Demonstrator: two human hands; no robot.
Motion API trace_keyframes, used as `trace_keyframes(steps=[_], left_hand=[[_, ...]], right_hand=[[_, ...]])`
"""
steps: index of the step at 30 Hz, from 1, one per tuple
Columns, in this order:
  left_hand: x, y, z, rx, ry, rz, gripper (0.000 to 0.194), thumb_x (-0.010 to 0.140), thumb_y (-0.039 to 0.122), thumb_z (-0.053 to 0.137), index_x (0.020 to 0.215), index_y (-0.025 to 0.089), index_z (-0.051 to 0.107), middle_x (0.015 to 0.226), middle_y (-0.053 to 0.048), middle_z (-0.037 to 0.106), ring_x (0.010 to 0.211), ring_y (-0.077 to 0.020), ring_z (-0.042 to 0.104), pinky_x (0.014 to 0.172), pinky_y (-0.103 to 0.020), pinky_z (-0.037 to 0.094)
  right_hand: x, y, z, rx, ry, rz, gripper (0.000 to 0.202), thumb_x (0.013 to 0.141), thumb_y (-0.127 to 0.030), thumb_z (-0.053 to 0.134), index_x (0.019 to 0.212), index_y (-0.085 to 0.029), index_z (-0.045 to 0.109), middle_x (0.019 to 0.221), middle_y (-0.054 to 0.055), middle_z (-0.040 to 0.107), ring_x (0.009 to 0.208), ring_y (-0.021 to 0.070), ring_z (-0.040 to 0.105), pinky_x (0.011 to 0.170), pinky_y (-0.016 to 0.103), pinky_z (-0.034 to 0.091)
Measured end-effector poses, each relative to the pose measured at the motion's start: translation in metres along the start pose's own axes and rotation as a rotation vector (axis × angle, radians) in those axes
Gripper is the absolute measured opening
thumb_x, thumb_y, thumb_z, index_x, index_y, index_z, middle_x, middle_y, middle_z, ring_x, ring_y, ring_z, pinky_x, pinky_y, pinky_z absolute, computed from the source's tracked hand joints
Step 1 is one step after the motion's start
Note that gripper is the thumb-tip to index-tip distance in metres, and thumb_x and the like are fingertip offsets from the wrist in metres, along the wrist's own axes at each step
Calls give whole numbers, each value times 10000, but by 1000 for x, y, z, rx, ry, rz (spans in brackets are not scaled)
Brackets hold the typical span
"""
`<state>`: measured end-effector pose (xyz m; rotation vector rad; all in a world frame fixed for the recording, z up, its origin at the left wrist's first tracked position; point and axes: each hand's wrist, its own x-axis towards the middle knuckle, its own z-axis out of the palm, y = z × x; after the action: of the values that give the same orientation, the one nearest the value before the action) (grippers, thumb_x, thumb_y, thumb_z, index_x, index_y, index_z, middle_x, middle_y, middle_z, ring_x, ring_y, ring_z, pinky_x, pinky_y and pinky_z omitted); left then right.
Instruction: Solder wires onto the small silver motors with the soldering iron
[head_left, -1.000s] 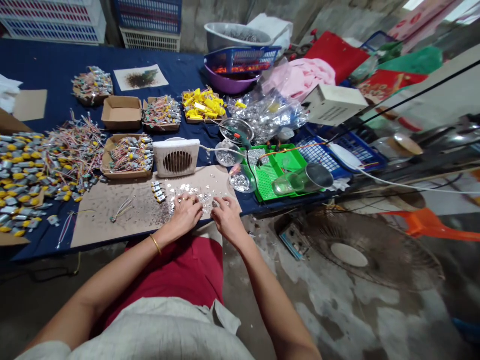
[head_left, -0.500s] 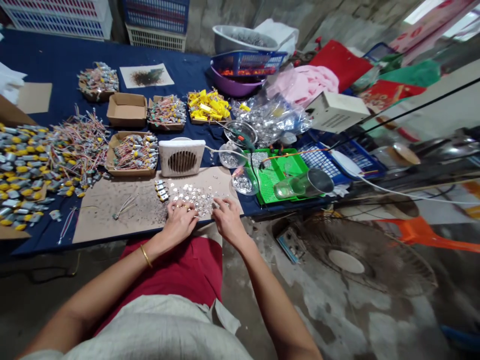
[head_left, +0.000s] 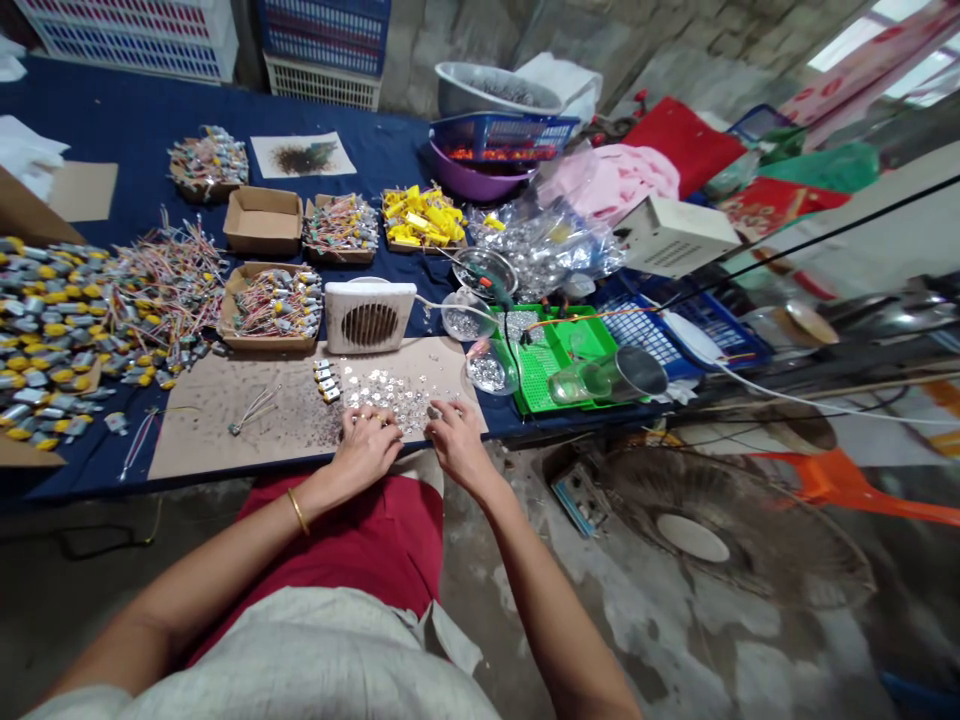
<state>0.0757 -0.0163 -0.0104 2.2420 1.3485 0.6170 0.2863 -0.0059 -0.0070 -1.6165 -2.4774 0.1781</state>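
Small shiny metal pieces (head_left: 397,392) lie scattered on a brown cardboard sheet (head_left: 202,415). At their near left edge my left hand (head_left: 367,440) rests with bent fingers slightly spread; its fingertips touch the sheet among the pieces. My right hand (head_left: 456,438) is at the near right edge of the pieces, thumb and fingers curled close together; anything between them is too small to make out. A short row of small yellow-and-silver motors (head_left: 327,382) sits just beyond my left hand. A white fan unit (head_left: 370,316) stands behind the pieces.
Wired motors fill a cardboard tray (head_left: 270,343), and loose motors (head_left: 45,350) are heaped at the left. A clear bowl (head_left: 491,370) of metal bits and a green basket (head_left: 540,385) stand right. A floor fan (head_left: 694,535) is below the table's right side.
The camera view has shifted a little, so the table things appear slightly further right. Both hands stay near the same spots by the metal pieces, with only slight finger movement.
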Motion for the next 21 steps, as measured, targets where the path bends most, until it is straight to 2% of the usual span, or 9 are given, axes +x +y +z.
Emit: trace_keyframes(steps=[6,10,12,16,19,21], left_hand=[[-2,0,-1,27,-8,-3,163,899,254,569,985,211,700,1147,-91,638,1159,-291,460,1034,-510,220],[-3,-1,-3,29,8,-13,174,910,271,556,985,215,702,1127,-85,646,1141,-284,470,1019,-504,227],[-3,-1,-5,35,13,-11,184,919,277,540,979,212,702,1117,-86,648,1130,-283,471,1009,-500,231],[-2,2,-8,39,34,21,194,929,289,525,967,210,697,1099,-83,650,1113,-282,471,995,-494,227],[-5,-1,-12,14,76,24,175,924,283,535,966,219,692,1088,-71,658,1086,-262,490,980,-479,236],[-8,-7,-15,0,108,-4,159,917,271,547,956,223,693,1075,-65,666,1075,-253,500,970,-472,243]], right_hand=[[-2,-5,-1,-63,-47,-32,181,881,-124,528,896,-204,691,1391,79,513,1203,340,378,912,487,374],[9,8,-16,-112,-29,17,210,882,-174,548,1021,-219,699,1389,74,512,1185,325,387,920,454,360],[30,20,-27,-149,-7,71,222,895,-204,534,1047,-194,695,1390,97,506,1189,335,367,913,456,353],[91,38,-36,-222,-7,143,246,921,-243,489,1016,-163,701,1349,139,532,1182,343,356,911,465,334],[125,41,-29,-260,-62,166,247,923,-235,481,940,-145,711,1117,176,641,1085,324,439,879,456,360],[137,41,-21,-278,-96,182,240,925,-229,494,913,-122,708,999,186,661,1055,315,487,870,447,394]])
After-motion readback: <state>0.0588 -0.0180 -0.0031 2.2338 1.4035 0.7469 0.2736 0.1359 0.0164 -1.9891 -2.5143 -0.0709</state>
